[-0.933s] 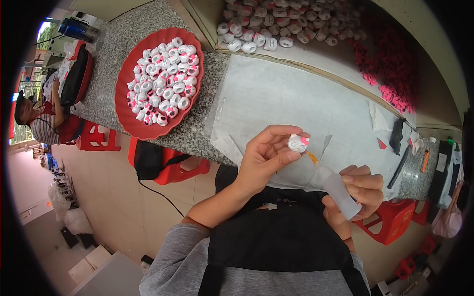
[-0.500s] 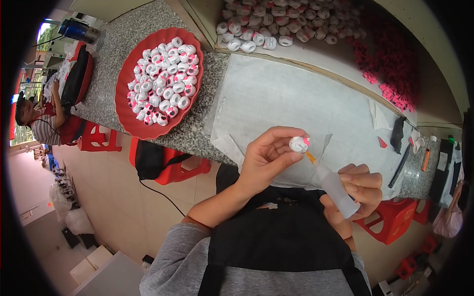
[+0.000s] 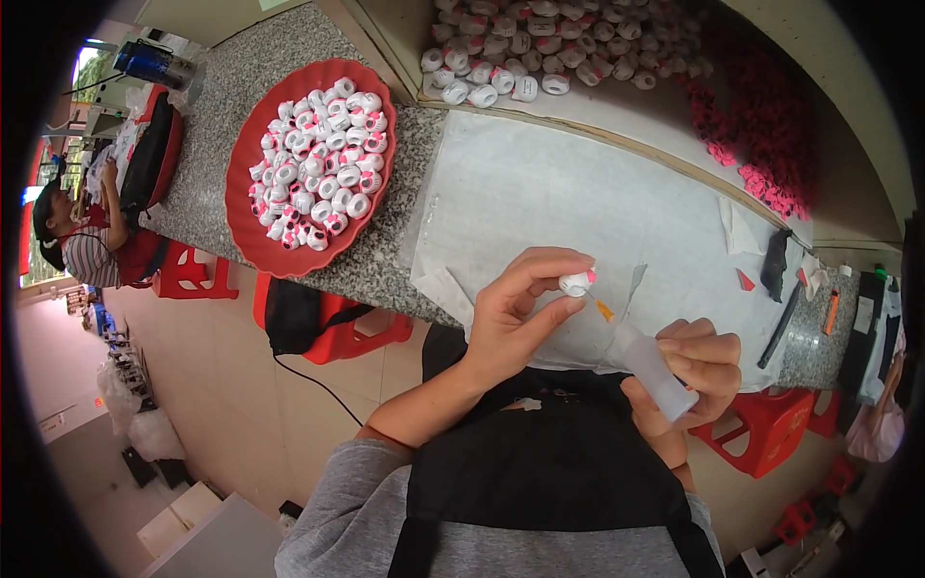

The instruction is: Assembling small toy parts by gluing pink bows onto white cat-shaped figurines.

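Between the thumb and fingertips of my left hand (image 3: pixel 520 313) is a small round white figure head (image 3: pixel 575 283) with a pink patch on its right side. My right hand (image 3: pixel 701 371) is wrapped round a translucent squeeze bottle (image 3: pixel 657 371), tilted so that its orange nozzle tip (image 3: pixel 604 310) points up at the piece. A small gap shows between the tip and the piece. Both hands are above the white sheet (image 3: pixel 520 193) on the speckled counter. Left of them stands a red scalloped tray (image 3: pixel 249 231) heaped with many similar white and pink pieces.
A shelf (image 3: pixel 588 101) behind the sheet holds more white pieces (image 3: pixel 525 89) and a pile of pink parts (image 3: pixel 761 183). Right of the sheet lie black scraps (image 3: pixel 776 252) and an orange pen-like item (image 3: pixel 832 313). Red stools (image 3: pixel 761 433) stand below the counter. A person (image 3: pixel 82 231) sits far left.
The white piece has turned slightly and shifted a little up and left in my left hand. The bottle's nozzle now stands slightly apart from it.
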Demonstrator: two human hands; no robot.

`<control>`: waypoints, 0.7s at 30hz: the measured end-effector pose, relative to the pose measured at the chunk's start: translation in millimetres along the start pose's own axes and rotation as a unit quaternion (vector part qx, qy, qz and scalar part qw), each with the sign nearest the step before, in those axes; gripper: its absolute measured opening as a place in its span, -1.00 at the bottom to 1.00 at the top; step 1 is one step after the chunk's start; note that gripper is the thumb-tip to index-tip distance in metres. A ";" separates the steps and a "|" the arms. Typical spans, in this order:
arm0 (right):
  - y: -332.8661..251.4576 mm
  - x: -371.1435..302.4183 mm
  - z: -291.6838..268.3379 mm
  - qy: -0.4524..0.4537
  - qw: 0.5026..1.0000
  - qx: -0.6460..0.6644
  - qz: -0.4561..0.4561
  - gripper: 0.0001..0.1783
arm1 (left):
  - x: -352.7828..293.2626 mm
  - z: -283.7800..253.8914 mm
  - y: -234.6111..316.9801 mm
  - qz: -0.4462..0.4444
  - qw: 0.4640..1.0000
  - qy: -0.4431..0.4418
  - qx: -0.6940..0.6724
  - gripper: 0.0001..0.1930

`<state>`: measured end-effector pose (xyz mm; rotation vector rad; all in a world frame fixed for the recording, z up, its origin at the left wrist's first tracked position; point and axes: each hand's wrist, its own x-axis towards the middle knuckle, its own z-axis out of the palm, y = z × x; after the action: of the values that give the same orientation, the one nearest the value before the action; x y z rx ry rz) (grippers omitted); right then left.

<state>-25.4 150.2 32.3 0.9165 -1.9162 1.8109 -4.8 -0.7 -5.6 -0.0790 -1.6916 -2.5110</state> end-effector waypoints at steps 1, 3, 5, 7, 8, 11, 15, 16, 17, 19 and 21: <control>0.6 -0.6 -1.1 0.005 1.000 0.000 0.007 -0.60 | 0.1 -0.7 -0.9 0.007 1.000 0.004 0.005 -0.69; 2.2 2.0 -6.2 0.013 1.000 -0.009 0.007 -0.60 | 2.0 -1.4 0.3 0.017 1.000 -0.001 0.006 -0.69; 7.0 10.7 -15.1 0.033 0.996 -0.029 0.074 -0.66 | 2.7 -7.5 6.7 0.017 0.997 0.070 0.004 -0.67; 28.6 15.5 -27.3 0.046 0.992 0.013 0.116 -0.68 | 3.2 -18.5 9.4 0.024 0.993 0.115 0.004 -0.67; 38.0 21.7 -35.1 0.053 0.983 0.065 0.163 -0.69 | 4.1 -22.9 12.1 0.028 0.990 0.136 -0.004 -0.68; 68.1 48.8 -59.1 0.004 0.970 -0.002 0.245 -0.67 | 2.9 -34.9 18.6 0.045 0.985 0.166 -0.007 -0.68; 115.5 83.7 -77.9 -0.051 0.944 -0.272 0.181 -0.72 | 4.0 -32.6 21.0 0.052 0.984 0.169 -0.012 -0.68; 122.6 93.0 -76.9 -0.057 0.902 -0.409 0.124 -0.74 | 3.3 -33.1 20.7 0.057 0.984 0.168 -0.010 -0.68; 129.7 100.0 -76.2 -0.054 0.904 -0.406 0.119 -0.74 | 2.2 -33.8 20.1 0.052 0.985 0.166 -0.009 -0.68; 141.9 111.1 -77.1 -0.160 0.875 -0.448 0.091 -0.76 | 1.7 -33.3 20.3 0.052 0.985 0.162 -0.009 -0.68; 148.6 113.3 -75.7 -0.163 0.868 -0.465 0.062 -0.77 | 1.3 -32.6 21.1 0.053 0.983 0.175 -0.001 -0.67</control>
<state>-219.6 196.0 3.5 0.7515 -2.6770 0.5690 -2.9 -38.7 1.6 0.2505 -1.5010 -2.2862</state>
